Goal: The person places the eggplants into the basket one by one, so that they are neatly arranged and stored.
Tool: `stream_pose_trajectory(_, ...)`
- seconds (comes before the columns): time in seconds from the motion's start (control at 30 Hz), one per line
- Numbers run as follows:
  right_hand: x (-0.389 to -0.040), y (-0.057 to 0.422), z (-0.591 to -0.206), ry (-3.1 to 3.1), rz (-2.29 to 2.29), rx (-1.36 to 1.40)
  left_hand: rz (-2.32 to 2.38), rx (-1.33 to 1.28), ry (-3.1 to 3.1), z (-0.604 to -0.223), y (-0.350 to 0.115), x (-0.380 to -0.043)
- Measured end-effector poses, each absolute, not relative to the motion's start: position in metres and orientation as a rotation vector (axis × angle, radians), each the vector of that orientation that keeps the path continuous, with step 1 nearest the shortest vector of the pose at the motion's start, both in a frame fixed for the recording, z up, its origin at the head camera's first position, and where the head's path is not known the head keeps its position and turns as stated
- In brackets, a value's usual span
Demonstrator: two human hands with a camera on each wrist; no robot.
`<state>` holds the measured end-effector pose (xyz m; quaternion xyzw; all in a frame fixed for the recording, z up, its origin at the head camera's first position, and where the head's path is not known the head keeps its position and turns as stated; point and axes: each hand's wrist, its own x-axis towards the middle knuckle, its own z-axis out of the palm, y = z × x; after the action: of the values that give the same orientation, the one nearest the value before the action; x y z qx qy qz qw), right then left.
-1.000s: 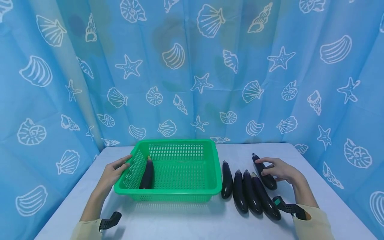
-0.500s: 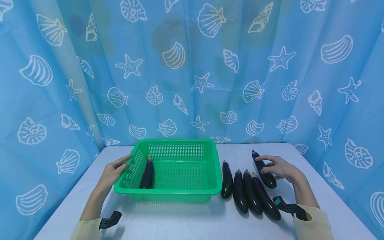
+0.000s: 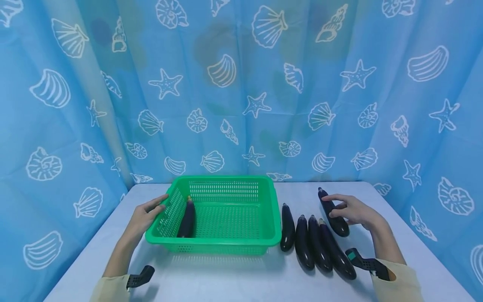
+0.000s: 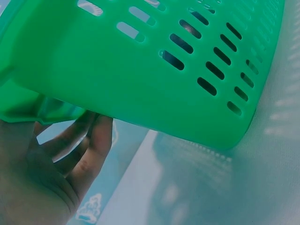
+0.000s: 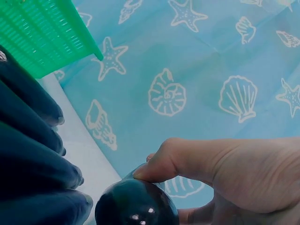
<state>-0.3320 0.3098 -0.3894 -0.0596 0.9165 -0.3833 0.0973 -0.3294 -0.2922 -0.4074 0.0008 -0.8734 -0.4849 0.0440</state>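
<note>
In the head view a green plastic basket (image 3: 213, 241) stands on the table, and one dark purple eggplant (image 3: 186, 222) lies inside along its left wall. My left hand (image 3: 145, 214) holds the basket's left rim; the left wrist view shows its fingers (image 4: 89, 164) bent up under that rim. Over on the right, my right hand (image 3: 354, 211) grips another eggplant (image 3: 338, 226) at the far end of the row, thumb on one side and fingers on the other. Its rounded end (image 5: 136, 206) faces the right wrist camera; part of its body is hidden by the fingers.
Several eggplants (image 3: 305, 245) lie side by side between the basket and my right hand, one (image 3: 287, 228) close to the basket's right wall. A white cloth covers the table (image 3: 211, 281). Behind it hangs a blue curtain (image 3: 234, 105) with white shells and starfish.
My right hand and the eggplant in it have shifted slightly away from me. The left hand stays at the basket rim, and the view has shifted a little.
</note>
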Motion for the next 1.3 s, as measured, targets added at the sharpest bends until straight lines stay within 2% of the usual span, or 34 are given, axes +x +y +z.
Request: stream_pose_trajectory(1.3, -0.328, 0.284, -0.377, 2.762, -1.093, -0.255, -1.493, -0.019, -2.669, -0.405, -0.292, -0.327)
